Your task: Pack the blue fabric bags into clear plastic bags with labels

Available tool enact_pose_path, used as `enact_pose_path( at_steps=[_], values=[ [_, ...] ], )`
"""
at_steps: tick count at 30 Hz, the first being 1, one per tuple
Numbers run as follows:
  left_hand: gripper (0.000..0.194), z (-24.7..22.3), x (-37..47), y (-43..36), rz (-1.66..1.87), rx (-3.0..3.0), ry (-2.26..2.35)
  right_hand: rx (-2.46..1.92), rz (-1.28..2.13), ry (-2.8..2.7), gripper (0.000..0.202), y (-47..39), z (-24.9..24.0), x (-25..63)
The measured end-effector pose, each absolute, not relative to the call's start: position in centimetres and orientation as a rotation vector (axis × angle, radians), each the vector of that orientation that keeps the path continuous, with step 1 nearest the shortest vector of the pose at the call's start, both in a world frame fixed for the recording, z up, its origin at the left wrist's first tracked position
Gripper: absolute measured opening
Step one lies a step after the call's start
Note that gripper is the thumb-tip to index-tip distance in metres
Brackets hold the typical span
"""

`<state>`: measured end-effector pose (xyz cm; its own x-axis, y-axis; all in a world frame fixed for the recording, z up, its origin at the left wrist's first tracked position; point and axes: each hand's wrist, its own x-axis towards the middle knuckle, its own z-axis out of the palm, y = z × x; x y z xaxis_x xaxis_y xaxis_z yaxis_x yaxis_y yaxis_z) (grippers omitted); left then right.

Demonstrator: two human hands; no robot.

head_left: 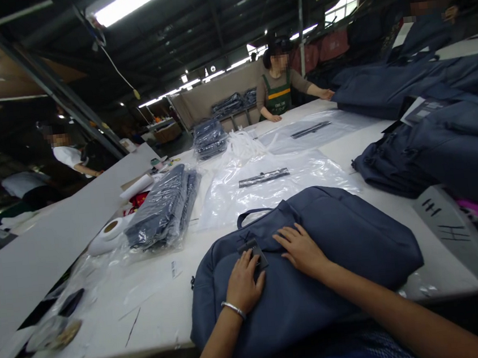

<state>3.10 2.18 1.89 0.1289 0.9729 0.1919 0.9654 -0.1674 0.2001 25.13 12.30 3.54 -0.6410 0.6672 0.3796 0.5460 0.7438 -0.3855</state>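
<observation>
A dark blue backpack [347, 236] lies flat across the near edge of the table, its carry loop pointing away from me. My left hand [244, 281] rests on it with fingers apart, the fingertips touching a small black hang tag [254, 253]. To the right, my right hand [301, 247] lies flat on the fabric, fingers spread, holding nothing. Just beyond the backpack is a stack of clear plastic bags [227, 194] with a dark printed strip.
Bagged dark goods [161, 210] and a roll of labels [111, 229] lie to the left. More blue backpacks [453, 145] are piled on the right, near a grey bin [449, 231]. A co-worker in a green apron [278, 95] stands across the table [151, 319].
</observation>
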Motion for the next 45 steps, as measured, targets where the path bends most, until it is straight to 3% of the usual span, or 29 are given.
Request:
enact_pose_path(
  at_steps=[5,10,14,18,22,32,40,45],
  values=[
    [0.046,1.2,2.9,2.1,0.608,2.382,1.986,-0.869,0.322,-2.601,0.019,10.1,5.2,25.6],
    [0.049,1.2,2.7,1.8,0.756,2.382,1.981,-0.88,0.525,-2.531,0.028,5.7,3.4,23.8],
    [0.06,1.3,2.8,1.7,0.713,2.43,1.997,-1.049,0.492,-2.381,0.03,5.9,1.4,24.2],
    [0.046,0.6,2.7,2.0,0.679,2.488,1.957,-1.153,0.582,-2.106,0.027,8.2,2.1,24.8],
    [0.043,0.0,2.6,2.0,0.763,2.5,1.971,-1.164,0.623,-1.889,0.026,10.5,3.6,24.5],
    [0.038,1.3,1.6,1.1,1.297,1.846,2.329,-0.985,0.651,-2.043,0.029,9.3,1.1,24.2],
    [0.035,2.0,0.8,1.0,1.492,1.521,2.481,-1.077,1.222,-1.495,0.031,11.6,1.3,23.7],
    [0.034,2.1,2.5,0.5,1.311,2.177,2.342,-0.918,1.54,-1.242,0.039,12.0,1.0,23.3]
  ],
)
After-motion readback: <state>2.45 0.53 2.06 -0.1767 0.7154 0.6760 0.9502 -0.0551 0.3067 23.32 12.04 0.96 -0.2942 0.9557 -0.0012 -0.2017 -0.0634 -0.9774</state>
